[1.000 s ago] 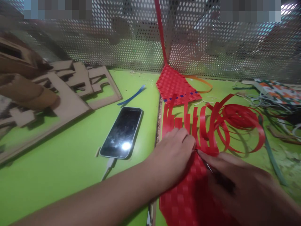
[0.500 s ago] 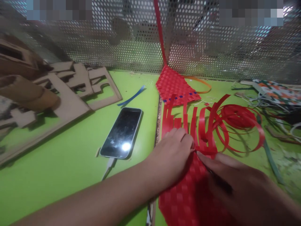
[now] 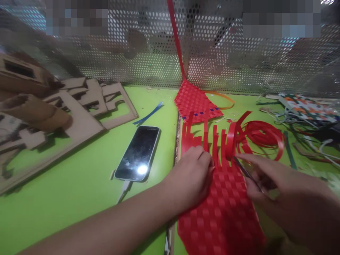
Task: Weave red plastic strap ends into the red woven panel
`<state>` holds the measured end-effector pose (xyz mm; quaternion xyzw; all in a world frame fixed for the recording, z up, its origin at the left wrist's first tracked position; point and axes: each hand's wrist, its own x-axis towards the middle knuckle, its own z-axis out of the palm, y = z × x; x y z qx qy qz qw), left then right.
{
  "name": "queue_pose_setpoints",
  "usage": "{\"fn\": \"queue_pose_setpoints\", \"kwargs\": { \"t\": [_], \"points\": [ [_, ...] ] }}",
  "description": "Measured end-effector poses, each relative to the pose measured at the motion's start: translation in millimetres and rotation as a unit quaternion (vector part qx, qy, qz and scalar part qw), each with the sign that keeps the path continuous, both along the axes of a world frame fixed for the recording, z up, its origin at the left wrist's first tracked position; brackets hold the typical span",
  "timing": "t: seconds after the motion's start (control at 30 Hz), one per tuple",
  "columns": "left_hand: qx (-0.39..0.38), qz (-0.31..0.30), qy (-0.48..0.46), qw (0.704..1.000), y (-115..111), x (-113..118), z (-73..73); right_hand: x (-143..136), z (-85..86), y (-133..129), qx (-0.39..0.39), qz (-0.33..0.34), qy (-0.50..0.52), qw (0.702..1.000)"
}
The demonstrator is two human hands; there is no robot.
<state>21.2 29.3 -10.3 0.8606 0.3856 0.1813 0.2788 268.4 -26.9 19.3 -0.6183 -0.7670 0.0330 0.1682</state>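
A red woven strip mat (image 3: pixel 220 209) lies in front of me, its loose strip ends (image 3: pixel 215 145) standing up along the far edge. My left hand (image 3: pixel 192 173) rests closed on the mat's left part, fingers curled at the woven edge. In my right hand (image 3: pixel 276 184) is a slim dark metal tool (image 3: pixel 247 173), held between thumb and fingers. Its tip reaches the strips at the far right corner of the mat; its exact kind is unclear. A coil of red strip (image 3: pixel 261 132) lies just beyond my right hand.
A finished-looking red woven piece (image 3: pixel 195 101) leans near the perforated metal screen (image 3: pixel 148 63). The phone (image 3: pixel 138 152) with its cable lies left of my hand. Cardboard cutouts (image 3: pixel 85 131) fill the left side; a patterned woven piece (image 3: pixel 310 108) and cords lie at right.
My right hand has moved away from my left, rightward and up to the mat's corner, carrying the tool. More of the woven surface shows. The red strip loop at right has drawn in.
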Motion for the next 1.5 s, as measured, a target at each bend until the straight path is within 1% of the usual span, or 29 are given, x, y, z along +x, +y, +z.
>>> {"fn": "queue_pose_setpoints", "kwargs": {
  "t": [0.07, 0.17, 0.3, 0.37, 0.43, 0.5, 0.6, 0.7, 0.73, 0.8, 0.87, 0.93, 1.03, 1.13, 1.2, 1.33, 1.5],
  "points": [
    [-0.007, -0.001, -0.012, 1.000, 0.3, -1.7, 0.3, 11.0, -6.8, 6.3, 0.017, -0.010, -0.038, 0.999],
    [-0.012, 0.001, -0.036, 0.999, 1.6, -4.3, 0.6, 25.3, -12.2, 14.7, 0.011, -0.002, -0.073, 0.997],
    [-0.046, 0.028, -0.110, 0.993, 5.2, -7.3, 1.3, 30.2, -6.0, 18.9, -0.052, -0.008, -0.134, 0.990],
    [-0.068, 0.047, -0.142, 0.986, 8.6, -9.0, 2.1, 25.1, -0.6, 18.5, -0.051, -0.005, -0.138, 0.989],
    [-0.088, 0.059, -0.166, 0.980, 13.0, -11.0, 3.1, 15.1, 5.0, 18.0, -0.032, 0.009, -0.107, 0.994],
    [-0.112, 0.061, -0.189, 0.974, 17.8, -13.1, 4.3, 1.1, 10.5, 18.9, -0.026, 0.025, -0.042, 0.998],
    [-0.145, 0.057, -0.218, 0.963, 23.0, -14.8, 5.6, -23.4, 16.6, 24.9, -0.082, 0.032, 0.050, 0.995],
    [-0.119, 0.029, -0.202, 0.972, 23.8, -13.9, 4.9, -42.2, 16.6, 35.2, -0.144, 0.023, 0.094, 0.985],
    [-0.103, 0.022, -0.192, 0.976, 23.2, -13.2, 4.2, -45.9, 15.2, 38.6, -0.145, 0.008, 0.097, 0.985],
    [-0.080, 0.022, -0.174, 0.981, 21.3, -11.8, 2.5, -49.1, 11.4, 43.6, -0.155, 0.003, 0.096, 0.983],
    [-0.062, 0.029, -0.159, 0.985, 18.9, -10.9, 0.8, -47.8, 7.8, 45.7, -0.161, 0.006, 0.094, 0.982],
    [-0.040, 0.022, -0.134, 0.990, 16.4, -10.5, -0.4, -43.5, 5.9, 45.0, -0.169, 0.010, 0.105, 0.980],
    [-0.013, -0.005, -0.092, 0.996, 13.0, -10.8, -0.7, -35.5, 6.0, 41.4, -0.207, 0.037, 0.166, 0.963],
    [-0.009, -0.027, -0.072, 0.997, 11.3, -11.9, 0.8, -30.2, 6.5, 38.4, -0.242, 0.071, 0.218, 0.943],
    [-0.017, -0.038, -0.074, 0.996, 11.7, -13.1, 2.0, -28.1, 5.4, 37.6, -0.249, 0.078, 0.233, 0.937],
    [-0.041, -0.051, -0.092, 0.994, 13.9, -15.6, 2.7, -22.1, 1.0, 38.8, -0.259, 0.099, 0.241, 0.930],
    [-0.051, -0.052, -0.081, 0.994, 13.7, -15.7, 1.8, -8.3, -2.0, 42.5, -0.273, 0.147, 0.236, 0.921]
  ]
}}
